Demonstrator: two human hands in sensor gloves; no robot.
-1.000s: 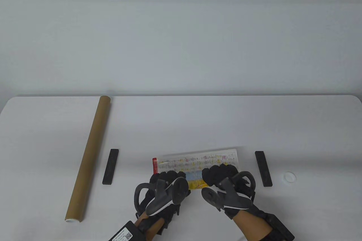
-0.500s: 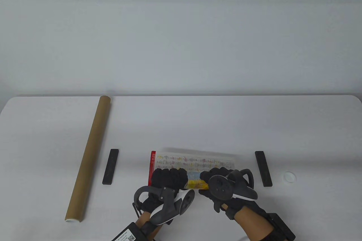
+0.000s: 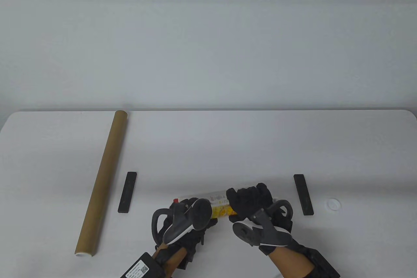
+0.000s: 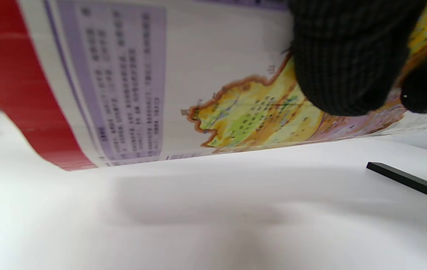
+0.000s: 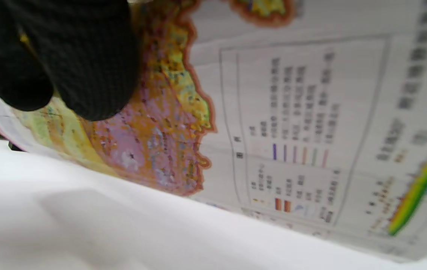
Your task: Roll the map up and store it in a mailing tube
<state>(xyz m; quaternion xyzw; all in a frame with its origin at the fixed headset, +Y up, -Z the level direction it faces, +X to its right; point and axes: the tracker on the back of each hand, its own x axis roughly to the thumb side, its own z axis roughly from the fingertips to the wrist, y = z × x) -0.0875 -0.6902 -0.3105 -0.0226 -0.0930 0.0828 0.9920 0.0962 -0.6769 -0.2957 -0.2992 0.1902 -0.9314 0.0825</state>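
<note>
- Since half a second before, the map (image 3: 219,205) had gone from a partly flat sheet, with a strip of printed paper lying beyond the hands, to a tight roll; only a short length of it showed between the two gloves in the table view.
- The left hand (image 3: 187,222) had shifted a little toward the near edge, and its tracker now tilted over the roll's left end, where a speck of the red border peeked out.
- The right hand (image 3: 249,201) had moved forward over the roll, fingers curled across its top.
- In the left wrist view a gloved fingertip (image 4: 348,60) pressed on the curved, colourful map (image 4: 213,105), whose red margin curled at the left just above the table (image 4: 213,210).
- In the right wrist view the gloved fingers (image 5: 86,56) gripped the map (image 5: 292,123) from above, the legend panel bending away to the right.
- Both hands were clasped around the rolled map, one at each end, near the table's front edge.
- The brown mailing tube (image 3: 103,177) lay well apart to the left, running from the far edge toward the near left, a white cap visible at its near end.
- A black bar (image 3: 127,192) lay between tube and hands; a second black bar (image 3: 303,194) lay to the right of the right hand.
- A small white ring (image 3: 334,204) sat just right of that second bar on the white table (image 3: 228,141).
</note>
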